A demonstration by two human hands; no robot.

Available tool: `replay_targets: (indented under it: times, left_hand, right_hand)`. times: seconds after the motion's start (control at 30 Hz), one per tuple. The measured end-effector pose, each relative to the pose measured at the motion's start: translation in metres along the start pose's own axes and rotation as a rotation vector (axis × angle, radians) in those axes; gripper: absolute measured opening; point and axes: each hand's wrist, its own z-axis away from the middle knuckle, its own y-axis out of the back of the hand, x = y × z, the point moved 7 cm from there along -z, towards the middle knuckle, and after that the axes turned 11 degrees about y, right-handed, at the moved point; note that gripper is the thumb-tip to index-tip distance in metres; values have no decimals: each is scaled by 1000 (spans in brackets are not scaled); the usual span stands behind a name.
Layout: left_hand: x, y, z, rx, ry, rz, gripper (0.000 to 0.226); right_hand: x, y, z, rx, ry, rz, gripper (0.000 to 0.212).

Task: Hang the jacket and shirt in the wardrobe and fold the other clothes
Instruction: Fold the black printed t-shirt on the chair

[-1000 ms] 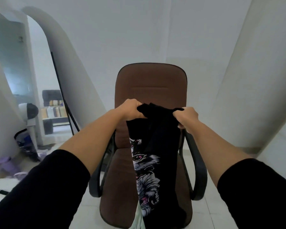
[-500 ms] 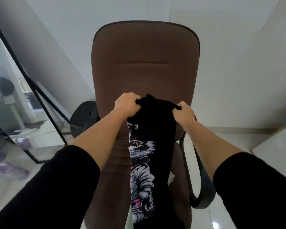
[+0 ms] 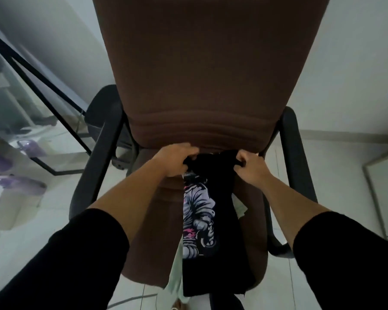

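Note:
A black T-shirt (image 3: 224,231) with a white and pink printed figure lies lengthwise down the seat of a brown office chair (image 3: 202,74). My left hand (image 3: 177,161) grips its upper left corner and my right hand (image 3: 250,165) grips its upper right corner, both low at the crease where seat meets backrest. A pale green garment (image 3: 176,271) pokes out from under the T-shirt at the seat's front edge and beside it on the right. No jacket or wardrobe is in view.
The chair has black armrests (image 3: 94,166) on both sides. A black-framed leaning mirror (image 3: 38,90) stands to the left on the white tile floor (image 3: 334,175). White walls close in behind and to the right.
Both hands have lowered the T-shirt from chest height down onto the chair seat. The view has tilted down and come closer to the chair.

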Motion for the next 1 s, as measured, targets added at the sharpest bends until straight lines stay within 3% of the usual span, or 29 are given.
replay_targets:
  times: [0.1, 0.17, 0.23, 0.3, 0.37, 0.43, 0.53, 0.73, 0.87, 1.0]
  left_hand:
    - [0, -86, 13, -384, -35, -22, 43]
    - [-8, -132, 17, -530, 54, 29, 49]
    - [-21, -155, 5, -443, 152, 86, 43]
    - [-40, -165, -15, -248, 266, 142, 41]
    - [-58, -167, -31, -117, 401, 253, 49]
    - [-71, -169, -46, -82, 527, 374, 63]
    - [-80, -174, -71, -77, 606, 431, 72]
    - [-88, -186, -104, -64, 673, 471, 67]
    - [-90, -178, -107, 31, 668, 433, 43]
    - [-92, -151, -98, 118, 688, 569, 32]
  right_hand:
    - [33, -55, 24, -295, -101, 69, 18]
    - [55, -86, 38, -419, -222, 75, 30]
    - [71, -101, 41, -356, -306, -7, 33]
    - [86, -106, 34, -190, -378, -129, 34]
    - [100, -105, 18, -12, -432, -200, 37]
    - [112, -103, 0, 109, -476, -249, 43]
    - [128, -107, -28, 134, -499, -292, 56]
    - [148, -116, -68, 139, -481, -389, 61]
    - [152, -117, -72, 174, -509, -485, 47]
    - [146, -94, -69, 308, -471, -374, 35]
